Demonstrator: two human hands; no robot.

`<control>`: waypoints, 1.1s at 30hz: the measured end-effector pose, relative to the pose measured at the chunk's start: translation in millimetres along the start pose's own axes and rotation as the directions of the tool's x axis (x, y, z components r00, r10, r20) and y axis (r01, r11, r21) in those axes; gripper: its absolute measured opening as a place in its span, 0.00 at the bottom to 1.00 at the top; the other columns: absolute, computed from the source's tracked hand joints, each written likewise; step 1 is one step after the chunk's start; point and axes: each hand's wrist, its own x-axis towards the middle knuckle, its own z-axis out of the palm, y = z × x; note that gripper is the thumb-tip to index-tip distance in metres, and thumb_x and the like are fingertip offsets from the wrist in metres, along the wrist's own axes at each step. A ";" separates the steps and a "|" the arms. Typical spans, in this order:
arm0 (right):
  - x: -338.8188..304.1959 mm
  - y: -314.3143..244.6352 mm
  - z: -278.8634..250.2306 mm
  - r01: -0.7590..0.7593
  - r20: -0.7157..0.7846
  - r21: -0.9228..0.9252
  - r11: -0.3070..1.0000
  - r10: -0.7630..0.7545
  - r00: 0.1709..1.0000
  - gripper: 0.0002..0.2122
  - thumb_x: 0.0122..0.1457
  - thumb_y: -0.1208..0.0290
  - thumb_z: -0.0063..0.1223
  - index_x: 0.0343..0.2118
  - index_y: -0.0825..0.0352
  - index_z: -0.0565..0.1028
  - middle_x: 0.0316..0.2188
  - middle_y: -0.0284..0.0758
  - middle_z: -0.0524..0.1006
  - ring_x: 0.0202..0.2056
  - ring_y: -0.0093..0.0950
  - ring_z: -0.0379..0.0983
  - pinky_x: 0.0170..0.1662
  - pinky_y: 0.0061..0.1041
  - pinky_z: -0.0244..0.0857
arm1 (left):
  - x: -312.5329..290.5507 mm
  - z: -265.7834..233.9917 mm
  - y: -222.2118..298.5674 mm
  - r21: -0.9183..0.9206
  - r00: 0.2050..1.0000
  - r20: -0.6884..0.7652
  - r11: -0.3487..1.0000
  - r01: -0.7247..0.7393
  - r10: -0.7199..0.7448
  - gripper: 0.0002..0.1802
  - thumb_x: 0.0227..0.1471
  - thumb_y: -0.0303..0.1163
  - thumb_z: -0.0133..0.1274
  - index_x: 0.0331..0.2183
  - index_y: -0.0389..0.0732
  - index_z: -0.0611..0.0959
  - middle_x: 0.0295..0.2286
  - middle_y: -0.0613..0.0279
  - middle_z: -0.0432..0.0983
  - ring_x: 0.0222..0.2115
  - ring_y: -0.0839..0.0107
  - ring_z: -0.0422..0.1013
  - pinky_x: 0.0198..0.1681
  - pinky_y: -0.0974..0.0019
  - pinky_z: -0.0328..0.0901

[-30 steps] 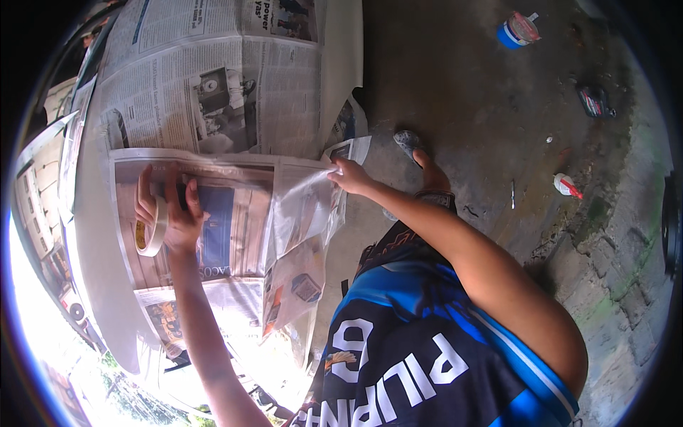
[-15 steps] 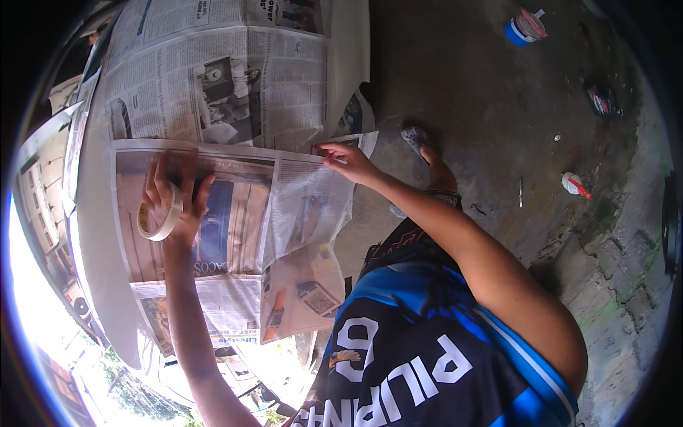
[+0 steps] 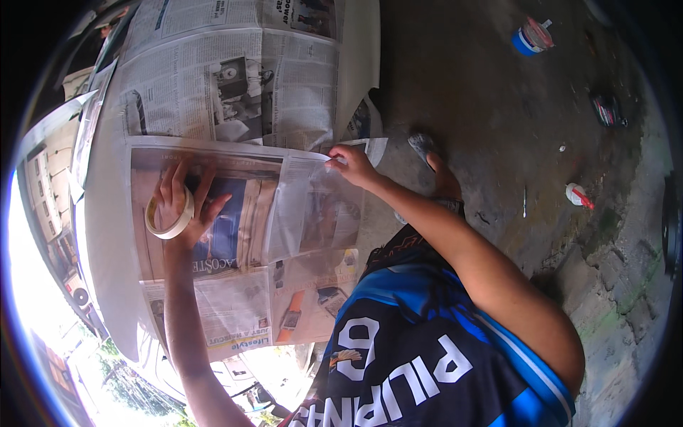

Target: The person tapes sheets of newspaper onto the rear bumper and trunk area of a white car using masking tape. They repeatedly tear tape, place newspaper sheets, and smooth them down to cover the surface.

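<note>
1. Newspaper sheet (image 3: 242,206): a printed page with a blue picture, spread flat over a pale curved surface. Its upper edge overlaps another sheet at 12 o'clock, and its right part lifts slightly and looks thin and see-through.
2. Roll of masking tape (image 3: 169,213): a cream ring, lying against the sheet's left part at 9 o'clock, partly covered by fingers.

Daylight floods the lower left into blown-out white glare, the ground at right sits in duller shade — fisheye curvature bends the edges, dark vignette rings the frame, detail slightly soft.
</note>
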 end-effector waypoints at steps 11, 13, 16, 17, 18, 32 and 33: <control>5.1 6.9 7.8 0.095 -0.114 -0.029 0.995 -0.098 0.989 0.11 0.57 0.69 0.68 0.37 0.68 0.78 0.31 0.36 0.83 0.35 0.29 0.80 0.43 0.29 0.71 | -104.2 -74.1 -4.3 0.329 0.901 0.250 0.906 0.265 -0.354 0.34 0.56 0.63 0.54 0.62 0.65 0.78 0.65 0.64 0.60 0.61 0.58 0.59 0.62 0.51 0.57; 5.5 7.6 7.9 0.107 -0.115 -0.067 0.992 -0.114 0.987 0.11 0.57 0.70 0.69 0.36 0.68 0.77 0.30 0.35 0.82 0.34 0.28 0.79 0.42 0.30 0.71 | -124.7 -80.8 17.8 0.420 0.829 0.212 0.814 0.401 -0.518 0.30 0.62 0.55 0.53 0.64 0.67 0.75 0.64 0.64 0.61 0.59 0.58 0.60 0.62 0.48 0.55; 6.9 9.2 8.6 0.037 -0.100 -0.068 0.997 -0.044 0.994 0.11 0.57 0.71 0.69 0.36 0.68 0.77 0.29 0.35 0.82 0.33 0.27 0.79 0.41 0.29 0.71 | -141.1 -70.6 58.5 0.469 0.766 0.008 0.679 0.565 -0.643 0.32 0.60 0.33 0.57 0.64 0.66 0.76 0.51 0.62 0.70 0.50 0.60 0.66 0.53 0.48 0.61; 7.4 10.1 9.3 0.075 -0.111 -0.053 0.996 -0.081 0.990 0.11 0.57 0.71 0.70 0.35 0.68 0.77 0.29 0.35 0.82 0.33 0.27 0.79 0.41 0.28 0.71 | -143.5 -66.7 66.6 0.453 0.712 0.000 0.635 0.626 -0.702 0.37 0.55 0.24 0.56 0.64 0.65 0.76 0.46 0.63 0.72 0.45 0.61 0.68 0.46 0.51 0.62; 7.8 11.0 10.3 0.068 -0.118 -0.050 0.996 -0.073 0.990 0.11 0.56 0.71 0.70 0.35 0.68 0.77 0.29 0.34 0.82 0.33 0.27 0.79 0.40 0.28 0.71 | -143.2 -60.5 75.1 0.460 0.673 -0.020 0.590 0.663 -0.740 0.40 0.53 0.21 0.55 0.64 0.65 0.76 0.44 0.63 0.72 0.43 0.62 0.69 0.43 0.54 0.62; -11.4 17.7 28.4 0.112 -0.396 -0.362 0.925 -0.261 0.880 0.20 0.54 0.61 0.74 0.41 0.67 0.76 0.41 0.39 0.78 0.45 0.40 0.74 0.50 0.38 0.69 | -139.4 -7.0 88.2 0.436 0.501 -0.281 0.356 0.827 -0.819 0.26 0.69 0.52 0.44 0.65 0.64 0.75 0.66 0.56 0.56 0.59 0.50 0.57 0.58 0.45 0.56; -13.0 18.7 31.5 0.059 -0.432 -0.390 0.919 -0.240 0.870 0.21 0.53 0.60 0.74 0.42 0.67 0.76 0.41 0.39 0.78 0.46 0.40 0.74 0.50 0.38 0.69 | -140.2 -6.0 86.0 0.444 0.499 -0.280 0.350 0.825 -0.820 0.26 0.70 0.53 0.42 0.65 0.65 0.75 0.65 0.57 0.56 0.59 0.50 0.56 0.59 0.44 0.55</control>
